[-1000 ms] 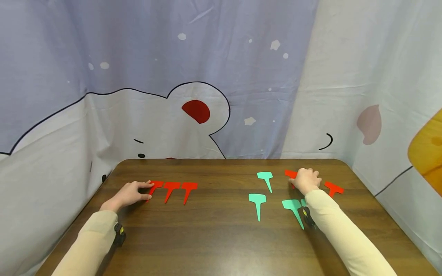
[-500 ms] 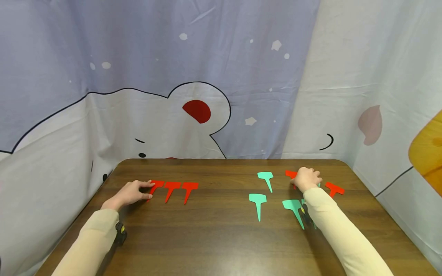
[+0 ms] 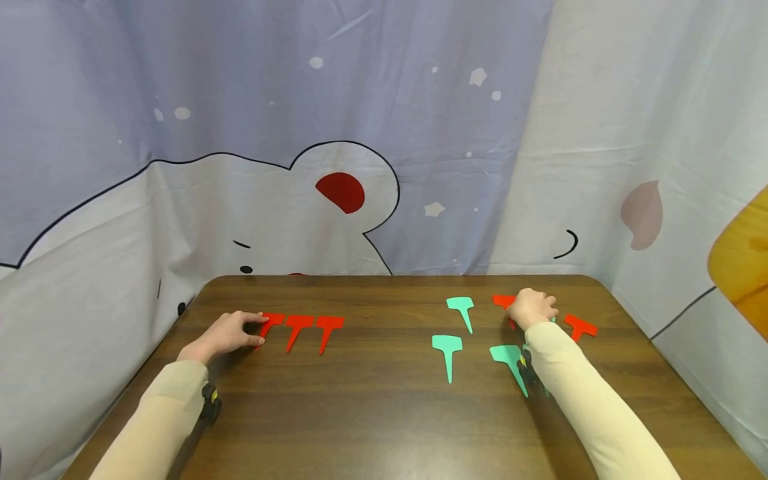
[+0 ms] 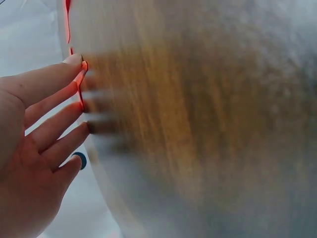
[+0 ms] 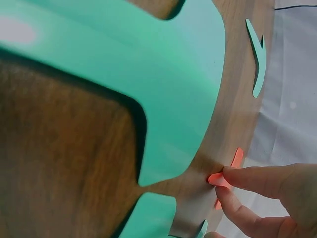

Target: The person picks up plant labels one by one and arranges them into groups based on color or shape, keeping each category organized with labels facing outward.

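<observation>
T-shaped plant labels, some red and some green, lie flat on the wooden table (image 3: 372, 393). My left hand (image 3: 221, 335) grips the leftmost red plant label (image 3: 275, 319), thumb at its stem and forefinger by its head; the left wrist view shows its red edge (image 4: 80, 91) between thumb and fingers. Two more red labels (image 3: 298, 327) lie just right of it. Across the table, my right hand (image 3: 532, 309) pinches the stem of another red plant label (image 5: 216, 179) between thumb and forefinger. Its head (image 3: 503, 300) shows left of the hand; the hand hides part of it.
Green plant labels (image 3: 447, 344) lie left of and in front of my right hand, one partly under the sleeve. One green label (image 5: 183, 94) looms large in the right wrist view. A red label (image 3: 580, 326) sits to the right. A printed curtain (image 3: 432, 133) hangs behind the table.
My right hand has shifted slightly left, and the red plant label in its fingers has moved a little left with it. The left hand stays nearly still at its red plant label.
</observation>
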`<control>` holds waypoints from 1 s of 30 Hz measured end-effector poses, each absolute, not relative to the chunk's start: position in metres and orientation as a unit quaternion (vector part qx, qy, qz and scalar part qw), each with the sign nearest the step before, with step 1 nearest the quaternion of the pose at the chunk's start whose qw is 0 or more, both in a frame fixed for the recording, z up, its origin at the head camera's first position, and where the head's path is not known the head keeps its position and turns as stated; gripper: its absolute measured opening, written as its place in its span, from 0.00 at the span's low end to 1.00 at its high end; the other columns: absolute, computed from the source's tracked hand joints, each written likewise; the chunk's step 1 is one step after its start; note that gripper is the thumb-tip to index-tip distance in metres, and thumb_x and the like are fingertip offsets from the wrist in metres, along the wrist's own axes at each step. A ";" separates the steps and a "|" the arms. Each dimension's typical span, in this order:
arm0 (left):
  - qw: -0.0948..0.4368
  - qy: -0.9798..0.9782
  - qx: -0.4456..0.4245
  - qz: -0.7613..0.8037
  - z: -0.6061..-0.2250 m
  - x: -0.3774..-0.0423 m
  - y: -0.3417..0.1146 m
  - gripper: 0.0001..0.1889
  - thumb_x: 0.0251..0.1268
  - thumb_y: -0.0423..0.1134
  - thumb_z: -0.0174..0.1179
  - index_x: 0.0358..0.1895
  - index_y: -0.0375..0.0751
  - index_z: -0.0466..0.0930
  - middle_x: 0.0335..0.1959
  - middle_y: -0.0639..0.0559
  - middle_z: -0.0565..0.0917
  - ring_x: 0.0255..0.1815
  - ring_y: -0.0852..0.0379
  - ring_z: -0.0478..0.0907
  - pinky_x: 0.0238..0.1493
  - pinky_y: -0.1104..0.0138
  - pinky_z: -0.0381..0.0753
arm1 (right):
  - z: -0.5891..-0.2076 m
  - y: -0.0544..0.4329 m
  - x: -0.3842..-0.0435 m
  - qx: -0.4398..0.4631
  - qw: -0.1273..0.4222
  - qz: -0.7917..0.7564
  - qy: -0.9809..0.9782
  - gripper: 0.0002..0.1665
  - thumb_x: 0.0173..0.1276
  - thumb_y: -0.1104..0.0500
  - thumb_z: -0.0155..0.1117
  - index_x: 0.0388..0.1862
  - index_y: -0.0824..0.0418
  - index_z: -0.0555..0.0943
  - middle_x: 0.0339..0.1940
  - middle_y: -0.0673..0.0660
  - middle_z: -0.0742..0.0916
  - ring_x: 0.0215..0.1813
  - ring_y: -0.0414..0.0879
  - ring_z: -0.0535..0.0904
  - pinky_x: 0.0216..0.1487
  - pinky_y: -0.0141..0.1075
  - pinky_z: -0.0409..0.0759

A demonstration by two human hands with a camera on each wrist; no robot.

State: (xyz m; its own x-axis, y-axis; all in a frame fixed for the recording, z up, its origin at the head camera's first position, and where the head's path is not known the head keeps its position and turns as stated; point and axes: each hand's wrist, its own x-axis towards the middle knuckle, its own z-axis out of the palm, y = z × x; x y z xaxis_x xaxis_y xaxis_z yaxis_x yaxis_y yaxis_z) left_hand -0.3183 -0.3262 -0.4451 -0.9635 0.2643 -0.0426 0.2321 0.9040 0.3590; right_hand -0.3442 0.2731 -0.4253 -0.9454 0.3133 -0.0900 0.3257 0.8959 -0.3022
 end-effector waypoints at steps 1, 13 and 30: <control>0.043 0.975 0.130 0.174 -0.445 -0.318 -0.326 0.29 0.52 0.46 0.69 0.59 0.39 0.78 0.63 0.37 0.74 0.63 0.32 0.67 0.58 0.42 0.69 | -0.425 0.273 -0.345 0.163 0.020 -0.159 0.973 0.24 0.57 0.57 0.60 0.45 0.76 0.76 0.52 0.82 0.73 0.57 0.76 0.61 0.53 0.66 0.66; 0.036 0.975 0.141 0.167 -0.444 -0.317 -0.324 0.29 0.53 0.45 0.69 0.59 0.37 0.77 0.62 0.35 0.74 0.64 0.32 0.67 0.59 0.42 0.68 | -0.425 0.273 -0.343 0.168 0.022 -0.171 0.971 0.23 0.57 0.58 0.57 0.45 0.77 0.76 0.51 0.82 0.72 0.58 0.76 0.59 0.55 0.66 0.64; 0.016 0.972 0.157 0.172 -0.447 -0.317 -0.324 0.28 0.53 0.42 0.69 0.59 0.36 0.77 0.65 0.37 0.72 0.65 0.33 0.67 0.61 0.42 0.67 | -0.426 0.274 -0.344 0.160 0.028 -0.180 0.970 0.20 0.59 0.59 0.55 0.42 0.76 0.77 0.50 0.82 0.70 0.58 0.77 0.57 0.55 0.67 0.63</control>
State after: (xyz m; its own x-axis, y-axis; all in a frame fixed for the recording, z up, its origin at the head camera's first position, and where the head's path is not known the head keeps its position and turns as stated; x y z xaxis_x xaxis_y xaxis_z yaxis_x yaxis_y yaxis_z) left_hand -0.3171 -0.3239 -0.4465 -0.9503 0.3105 0.0223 0.2992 0.8913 0.3406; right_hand -0.3436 0.2736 -0.4263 -0.9471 0.3009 -0.1115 0.3209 0.8840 -0.3400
